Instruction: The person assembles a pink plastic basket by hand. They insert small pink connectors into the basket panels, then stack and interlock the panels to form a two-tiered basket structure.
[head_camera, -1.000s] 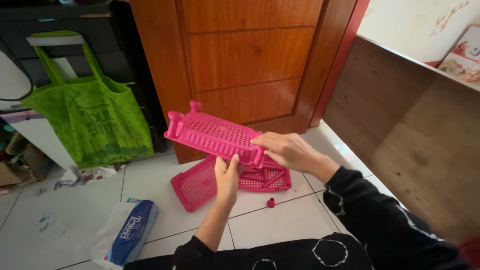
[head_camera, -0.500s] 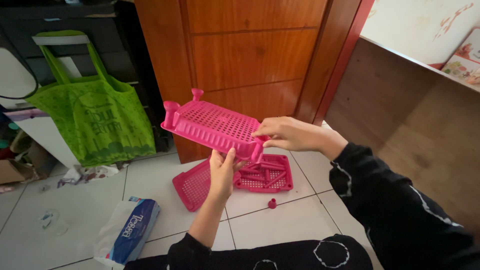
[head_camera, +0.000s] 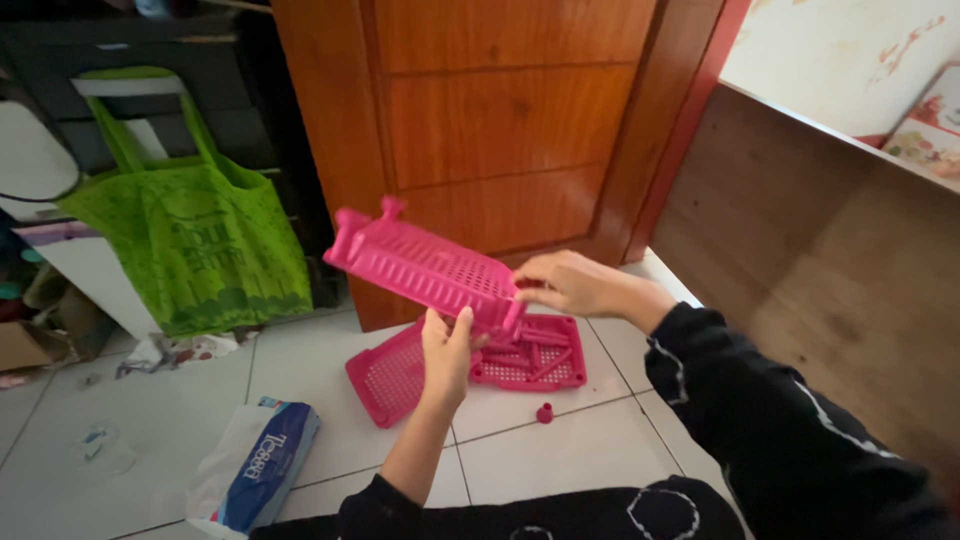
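Tiled floor (head_camera: 560, 460) below; pink tray (head_camera: 425, 265) btwn both hands.

Count of what lay before me

I saw three pink perforated trays: one raised tray (head_camera: 425, 265) and two more on the floor, one to the left (head_camera: 390, 375) and one to the right (head_camera: 535, 355). There was one small pink peg (head_camera: 545, 412), one green tote bag (head_camera: 190, 240), one tissue pack (head_camera: 255, 468) and one wooden door (head_camera: 500, 130).

Soft blue-and-white tissue pack (head_camera: 255, 470) on floor tiles lower left, perhaps a brown cardboard box (head_camera: 22, 345) at left edge
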